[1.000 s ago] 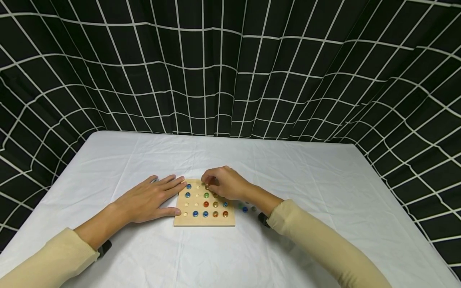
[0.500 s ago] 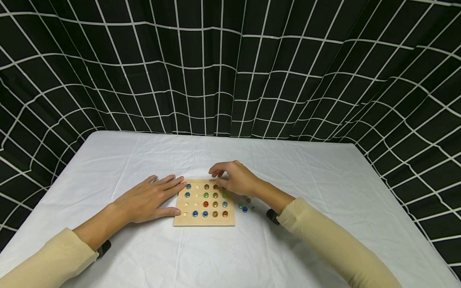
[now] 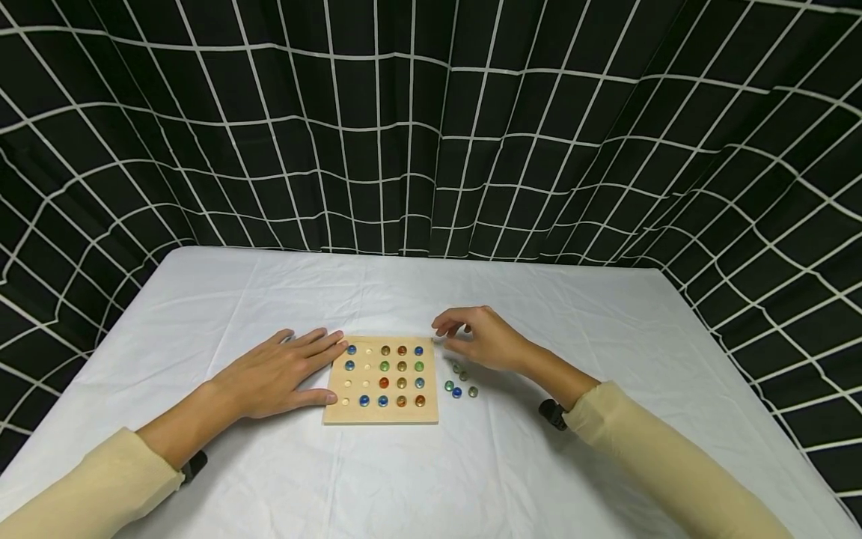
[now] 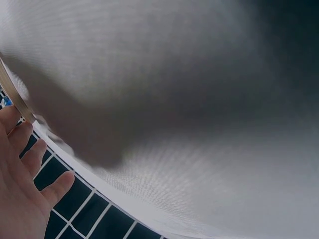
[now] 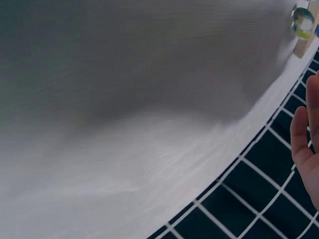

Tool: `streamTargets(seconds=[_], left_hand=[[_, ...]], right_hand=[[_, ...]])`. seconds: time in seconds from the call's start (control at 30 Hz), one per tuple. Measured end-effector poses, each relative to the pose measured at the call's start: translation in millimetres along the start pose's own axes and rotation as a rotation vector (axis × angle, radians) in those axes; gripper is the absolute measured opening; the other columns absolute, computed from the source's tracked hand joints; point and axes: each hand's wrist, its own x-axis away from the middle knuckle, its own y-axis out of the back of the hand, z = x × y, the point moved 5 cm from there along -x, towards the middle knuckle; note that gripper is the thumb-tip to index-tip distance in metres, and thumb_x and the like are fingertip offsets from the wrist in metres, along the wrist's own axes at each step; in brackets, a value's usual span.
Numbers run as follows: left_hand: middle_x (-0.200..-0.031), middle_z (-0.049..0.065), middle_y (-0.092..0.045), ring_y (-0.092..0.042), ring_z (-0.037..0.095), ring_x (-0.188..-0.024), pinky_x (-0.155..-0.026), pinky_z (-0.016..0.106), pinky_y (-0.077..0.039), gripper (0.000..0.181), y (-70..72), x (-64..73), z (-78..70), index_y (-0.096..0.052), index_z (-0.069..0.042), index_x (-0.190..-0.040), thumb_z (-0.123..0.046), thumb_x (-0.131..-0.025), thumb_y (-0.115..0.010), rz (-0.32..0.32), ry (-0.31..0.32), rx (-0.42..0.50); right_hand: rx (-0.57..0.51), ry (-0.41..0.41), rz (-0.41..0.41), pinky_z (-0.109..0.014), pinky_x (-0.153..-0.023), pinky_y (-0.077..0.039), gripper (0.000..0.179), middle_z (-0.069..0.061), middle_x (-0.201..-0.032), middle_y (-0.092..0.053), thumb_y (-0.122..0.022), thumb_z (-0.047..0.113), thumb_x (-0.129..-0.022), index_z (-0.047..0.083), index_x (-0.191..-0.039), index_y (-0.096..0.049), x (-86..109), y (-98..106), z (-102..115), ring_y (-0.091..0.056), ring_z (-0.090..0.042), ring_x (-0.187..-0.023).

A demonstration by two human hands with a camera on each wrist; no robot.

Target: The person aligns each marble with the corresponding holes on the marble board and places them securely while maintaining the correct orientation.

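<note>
A square wooden board with rows of shallow holes lies on the white cloth, most holes filled with blue, green, amber and red glass marbles. My left hand lies flat with spread fingers, its fingertips and thumb on the board's left edge. The left wrist view shows those straight fingers at the board's side. Just off the board's top right corner hovers my right hand, fingers loosely bent, with nothing visible between them. Below it, several loose marbles lie on the cloth right of the board.
A white cloth with creases covers the table. Behind it and at both sides hangs a black curtain with a white grid. A dark band sits on the right wrist.
My right hand has left the upper part of the board and moved right, leaving an amber marble in the top row. The left hand has stayed in place.
</note>
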Motion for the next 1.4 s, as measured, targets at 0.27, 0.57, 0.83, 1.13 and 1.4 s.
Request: streamTargets(seconds=[0.27, 0.57, 0.83, 1.13, 1.4], left_hand=[[-0.158, 0.002, -0.037, -0.036, 0.028, -0.144, -0.109, 0.061, -0.033, 0.081, -0.9, 0.7, 0.4, -0.035, -0.018, -0.156, -0.071, -0.095, -0.042, -0.005, -0.003, -0.003], [-0.158, 0.001, -0.037, -0.036, 0.028, -0.144, -0.109, 0.061, -0.033, 0.081, -1.3, 0.4, 0.9, -0.035, -0.018, -0.156, -0.071, -0.095, -0.042, -0.008, -0.003, -0.003], [-0.158, 0.001, -0.037, -0.037, 0.028, -0.143, -0.109, 0.060, -0.033, 0.081, -1.9, 1.3, 1.4, -0.035, -0.019, -0.157, -0.071, -0.095, -0.043, -0.023, -0.009, 0.001], [-0.158, 0.002, -0.037, -0.037, 0.029, -0.144, -0.109, 0.061, -0.033, 0.081, -1.3, 0.5, 0.8, -0.035, -0.018, -0.156, -0.070, -0.095, -0.043, -0.019, -0.013, 0.001], [-0.158, 0.001, -0.037, -0.037, 0.029, -0.143, -0.109, 0.061, -0.033, 0.081, -0.9, 0.6, 0.5, -0.035, -0.018, -0.156, -0.070, -0.095, -0.043, -0.018, -0.009, 0.007]], right_hand=[[-0.054, -0.033, 0.030, -0.042, -0.085, -0.053, 0.024, -0.002, -0.098, -0.075, -0.071, 0.000, -0.089, 0.003, -0.113, -0.070, 13.4, 0.9, -14.0, -0.067, -0.014, -0.093], [-0.106, -0.023, 0.124, -0.038, -0.083, -0.052, 0.026, 0.000, -0.096, -0.074, -0.069, -0.006, -0.087, 0.005, -0.112, -0.071, 21.9, -2.9, -18.4, -0.067, -0.013, -0.092], [-0.169, -0.039, 0.175, -0.035, -0.088, -0.053, 0.028, -0.001, -0.098, -0.074, -0.065, -0.011, -0.088, 0.003, -0.112, -0.071, 24.0, -7.4, -22.7, -0.068, -0.016, -0.094], [-0.202, -0.040, 0.202, -0.036, -0.092, -0.053, 0.031, -0.002, -0.102, -0.074, -0.064, -0.012, -0.088, 0.002, -0.115, -0.070, 24.6, -8.8, -21.2, -0.067, -0.017, -0.098], [-0.165, -0.050, 0.204, -0.039, -0.097, -0.050, 0.033, 0.002, -0.102, -0.073, -0.065, -0.011, -0.088, 0.006, -0.115, -0.070, 24.7, -10.7, -22.0, -0.066, -0.013, -0.100]])
